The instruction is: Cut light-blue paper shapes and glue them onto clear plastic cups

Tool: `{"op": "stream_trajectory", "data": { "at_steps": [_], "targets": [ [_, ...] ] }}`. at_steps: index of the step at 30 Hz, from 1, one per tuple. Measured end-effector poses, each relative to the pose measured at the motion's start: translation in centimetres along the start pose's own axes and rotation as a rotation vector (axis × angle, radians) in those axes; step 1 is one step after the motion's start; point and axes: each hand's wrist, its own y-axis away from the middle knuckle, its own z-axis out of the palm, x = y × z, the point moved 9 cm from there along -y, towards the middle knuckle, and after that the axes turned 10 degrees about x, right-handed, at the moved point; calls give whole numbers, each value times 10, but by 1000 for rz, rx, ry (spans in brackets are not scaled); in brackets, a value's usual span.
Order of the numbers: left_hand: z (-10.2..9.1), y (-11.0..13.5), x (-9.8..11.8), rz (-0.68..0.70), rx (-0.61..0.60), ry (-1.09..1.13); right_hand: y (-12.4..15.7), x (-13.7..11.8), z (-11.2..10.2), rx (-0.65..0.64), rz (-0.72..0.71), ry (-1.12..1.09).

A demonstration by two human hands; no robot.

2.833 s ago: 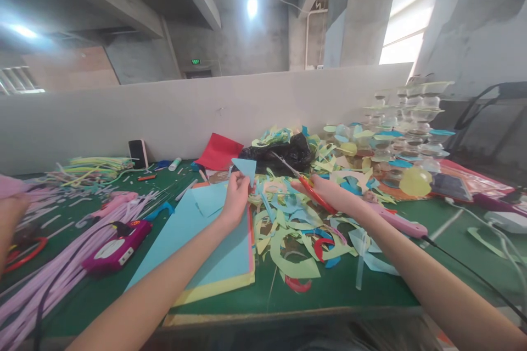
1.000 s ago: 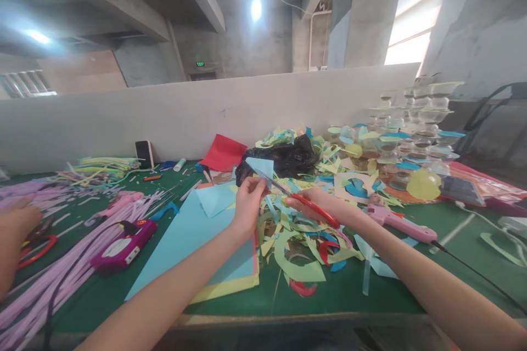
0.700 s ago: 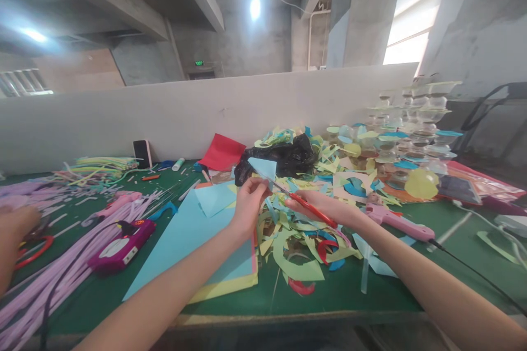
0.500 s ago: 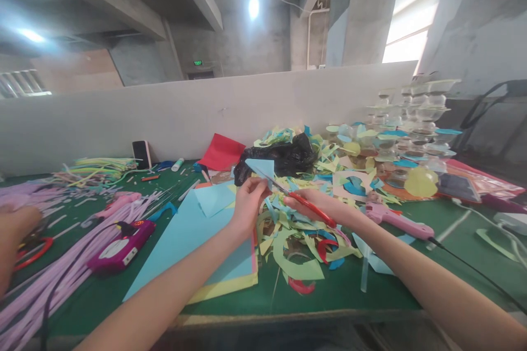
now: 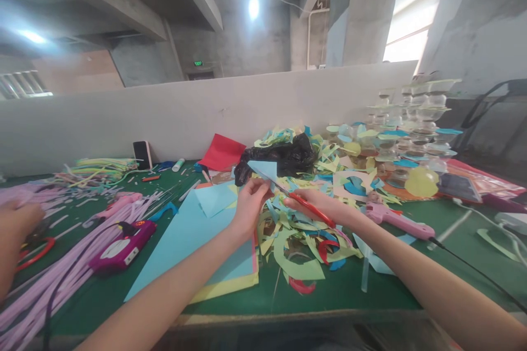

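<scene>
Pinched in my left hand [image 5: 250, 205] is a small folded piece of light blue paper [image 5: 267, 169], its pointed end toward the left. My right hand [image 5: 315, 205] is closed round the red handles of a pair of scissors [image 5: 305, 203]. The blades reach left to the edge of the blue paper, close to my left fingertips; whether they are parted is too small to tell. Under my left forearm lies a stack of blue sheets [image 5: 181, 247] with yellow and pink edges showing below. A folded blue piece [image 5: 214, 200] rests on top of it.
Green and blue paper scraps [image 5: 296, 263] heap around a black plastic bag [image 5: 284, 156]. On the right are a pink glue gun [image 5: 399, 219] with its cord and stacked clear plastic cups [image 5: 428, 104]. Purple stems [image 5: 78, 274], a magenta box [image 5: 123, 247] and another person's hand [image 5: 20, 219] occupy the left.
The blue paper in my left hand has shifted very slightly right and down. Both my hands keep their grip. The other person's hand at the left has moved a little.
</scene>
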Motion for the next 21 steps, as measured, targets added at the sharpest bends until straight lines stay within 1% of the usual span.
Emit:
{"op": "stream_trajectory", "data": {
  "at_steps": [6,12,17,21],
  "targets": [
    [-1,0,-2,-13,2,-7,1,-1,-1,-20,-1,15],
    [5,0,1,-34,-71,-27,0,2,0,-13,2,-10],
    [4,-1,-1,-53,-69,-30,0,-1,1,-8,5,-49],
    [4,-1,-3,-42,-84,-19,1,-1,0,-8,36,-25]
  ]
}}
